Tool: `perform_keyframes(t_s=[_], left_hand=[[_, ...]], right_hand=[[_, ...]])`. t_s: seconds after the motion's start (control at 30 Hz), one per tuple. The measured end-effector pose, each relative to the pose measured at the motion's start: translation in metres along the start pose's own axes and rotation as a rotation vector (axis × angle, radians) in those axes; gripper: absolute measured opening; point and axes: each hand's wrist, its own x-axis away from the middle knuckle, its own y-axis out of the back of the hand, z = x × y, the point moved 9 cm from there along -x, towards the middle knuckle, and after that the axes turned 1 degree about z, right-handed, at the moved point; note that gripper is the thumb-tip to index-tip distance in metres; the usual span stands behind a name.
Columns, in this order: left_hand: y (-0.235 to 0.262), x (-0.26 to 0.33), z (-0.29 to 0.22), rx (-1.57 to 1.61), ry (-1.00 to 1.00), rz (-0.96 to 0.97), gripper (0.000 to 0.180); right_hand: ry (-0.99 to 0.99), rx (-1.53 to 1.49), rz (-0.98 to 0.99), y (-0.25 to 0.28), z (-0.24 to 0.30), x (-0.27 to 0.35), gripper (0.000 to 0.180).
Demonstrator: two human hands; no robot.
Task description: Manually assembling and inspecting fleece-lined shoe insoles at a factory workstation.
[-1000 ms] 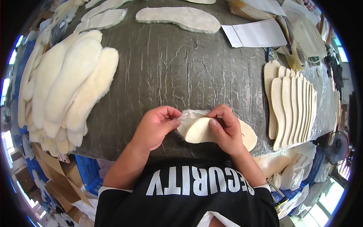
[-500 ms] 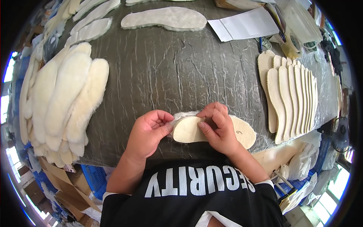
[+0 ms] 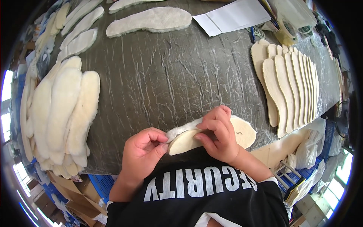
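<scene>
At the table's near edge I hold a cream insole (image 3: 245,133) with white fleece showing along its far side. My left hand (image 3: 145,151) is closed, thumb and fingers pinching the insole's left end, where the fleece and the flat felt layer meet. My right hand (image 3: 219,135) is closed around its middle, thumb on the felt face and fingers on the fleece edge. A dark handwritten mark shows on the right end. The insole's underside is hidden.
Fluffy insoles (image 3: 64,113) lie piled at the left. A fanned row of felt insoles (image 3: 283,90) sits at the right. Farther back are a single fleece insole (image 3: 151,20), white paper (image 3: 234,17), a blue pen (image 3: 252,34) and a tape roll (image 3: 286,33). A blue crate (image 3: 101,185) stands below the left edge.
My left hand has moved slightly left and nearer to me with the insole's left end, which is now tilted, showing more fleece. My right hand keeps its grip. The whole view has shifted slightly.
</scene>
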Motion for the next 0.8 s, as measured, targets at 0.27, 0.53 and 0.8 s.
perform_keyframes(t_s=[0.27,0.53,0.8], left_hand=[[-0.008,-0.004,-0.006,0.008,0.000,0.075,0.008],[-0.015,-0.004,-0.012,0.035,-0.012,0.111,0.008],[-0.019,-0.002,-0.025,-0.136,-0.065,0.091,0.007]], right_hand=[[0.002,-0.001,0.004,0.003,0.001,0.000,0.039],[-0.023,0.020,0.008,0.004,0.002,0.001,0.038],[-0.052,-0.117,0.212,0.002,0.021,-0.039,0.039]])
